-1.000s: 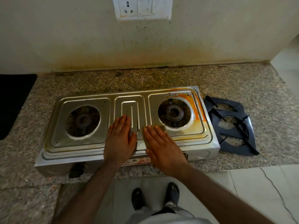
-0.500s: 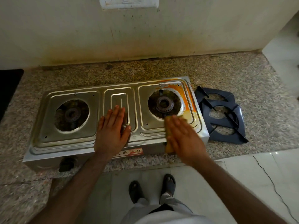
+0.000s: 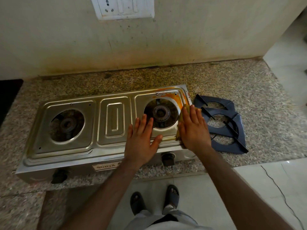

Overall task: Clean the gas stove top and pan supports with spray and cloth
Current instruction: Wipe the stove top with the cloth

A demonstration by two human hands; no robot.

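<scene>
1. Hands: the left hand (image 3: pixel 141 140) lies flat, fingers straight and spread, pressing on the stove top (image 3: pixel 106 128) just left of the right burner (image 3: pixel 160 112); it holds nothing and appears to act as a brace. The right hand (image 3: pixel 193 130) is also flat, fingers straight, pressing a yellow-green cloth (image 3: pixel 181 113) onto the right edge of the stove top. The cloth is pinned under the palm, not pinched.

2. Cloth: soft, thin and likely damp. Judged to bunch or slide out if pushed by fingertips alone; a full palm over it is the sound hold.

3. Stove top: thin pressed steel, stiff but light, standing on the granite bench (image 3: pixel 259 100). Judged liable to skid under a hard wipe, so the bracing hand is warranted. The surface is smooth and slick where wet.

4. Orange residue (image 3: pixel 178 97) sits at the far right corner, just beyond the cloth, not yet cleared. The left burner (image 3: pixel 67 124) well looks grimy.

5. Pan supports (image 3: pixel 221 123): two dark blue frames, stacked and overlapping, on the bench just right of the stove. Rigid, fairly heavy, with raised prongs; best lifted by the outer frame. Not yet attended to.

6. No spray bottle is in view.
</scene>
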